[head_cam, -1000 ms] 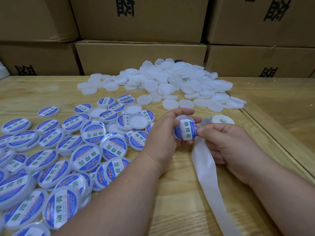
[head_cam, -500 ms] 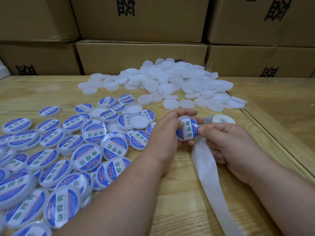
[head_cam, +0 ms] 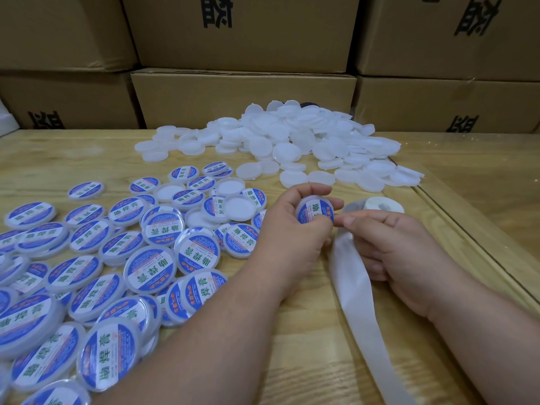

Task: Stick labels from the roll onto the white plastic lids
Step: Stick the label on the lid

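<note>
White plastic fills the centre of the frame: your left hand (head_cam: 295, 229) grips a small round lid (head_cam: 314, 213) between curled fingers and thumb, its face turned toward you with a blue-and-white label (head_cam: 316, 215) already on it. Your right hand (head_cam: 388, 247) sits just to the right, its forefinger stretched out so the tip touches the lid's lower right edge, while the other fingers curl around the white backing strip (head_cam: 362, 317). That strip runs from the label roll (head_cam: 380, 206), which lies flat on the tabletop (head_cam: 306, 361) just above your right hand, down through your grip and on toward the bottom edge of the frame.

Left of your hands, a wide spread of labelled lids (head_cam: 117, 258) covers the wooden tabletop from the centre to the lower left corner, many overlapping; a few among them lie with the white hollow side up. Above your hands, in the upper middle of the frame, a heap of bare white lids (head_cam: 280, 141) lies loosely piled, thinning out to single lids toward the left and right. Behind it, stacked brown cardboard cartons (head_cam: 242, 97) with black printed characters fill the whole top of the frame.
</note>
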`<state>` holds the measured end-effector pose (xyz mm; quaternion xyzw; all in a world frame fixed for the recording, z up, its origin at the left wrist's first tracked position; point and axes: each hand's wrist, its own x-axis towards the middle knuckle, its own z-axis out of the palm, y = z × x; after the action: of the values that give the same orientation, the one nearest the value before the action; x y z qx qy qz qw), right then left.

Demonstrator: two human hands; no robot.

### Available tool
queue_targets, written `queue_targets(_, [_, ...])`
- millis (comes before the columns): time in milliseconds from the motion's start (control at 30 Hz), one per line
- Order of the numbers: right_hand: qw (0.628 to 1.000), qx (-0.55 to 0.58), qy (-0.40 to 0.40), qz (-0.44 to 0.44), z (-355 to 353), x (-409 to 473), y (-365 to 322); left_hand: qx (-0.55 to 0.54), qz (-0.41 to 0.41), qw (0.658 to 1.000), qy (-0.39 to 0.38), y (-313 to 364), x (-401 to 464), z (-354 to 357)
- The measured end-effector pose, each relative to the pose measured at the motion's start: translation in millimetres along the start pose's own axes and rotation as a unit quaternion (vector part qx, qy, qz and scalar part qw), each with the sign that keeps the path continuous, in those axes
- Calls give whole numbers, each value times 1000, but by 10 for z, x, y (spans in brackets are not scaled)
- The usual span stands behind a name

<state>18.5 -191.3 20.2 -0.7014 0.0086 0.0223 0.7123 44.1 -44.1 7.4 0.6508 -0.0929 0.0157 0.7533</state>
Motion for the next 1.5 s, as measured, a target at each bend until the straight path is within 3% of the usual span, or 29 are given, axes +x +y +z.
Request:
queue_targets(300, [1000,0,-15,-14,21,-13,-4,-4,11,999,53,-73,41,-24])
queue_targets(500, [996,12,52,-71,-29,-9,-19,-62,-17,992,110,-39,69,-45])
queue_targets(633, [989,23,94,-114,-44,-4,-46,-108,-35,988,101,30,58,-35])
queue_targets(867, [989,-4,103,-108,-23,-22,-30,-77,-32,984,156,8,46,1])
queue_targets(967, [989,-14,102,-103,-9,-23,-19,-107,-17,973,204,12,74,6])
queue_targets(1100, [989,-31,105,-97,-10,-14,0,-200,-1,933,299,98,98,-42])
queue_targets(1200, [988,-53,106,-98,-18,7,26,-252,-8,923,292,114,111,-61])
queue_targets(1267, [987,-67,105,-99,-24,14,39,-197,-17,946,255,57,105,-43])
queue_targets(1367, [985,-96,105,-101,-37,27,67,44,-2,987,154,-6,32,19])
queue_targets(1433, [983,-114,109,-94,-42,45,92,253,36,964,73,-55,-19,39])
queue_targets(1500, [983,-107,121,-81,-43,68,114,418,68,906,2,-115,-39,66])
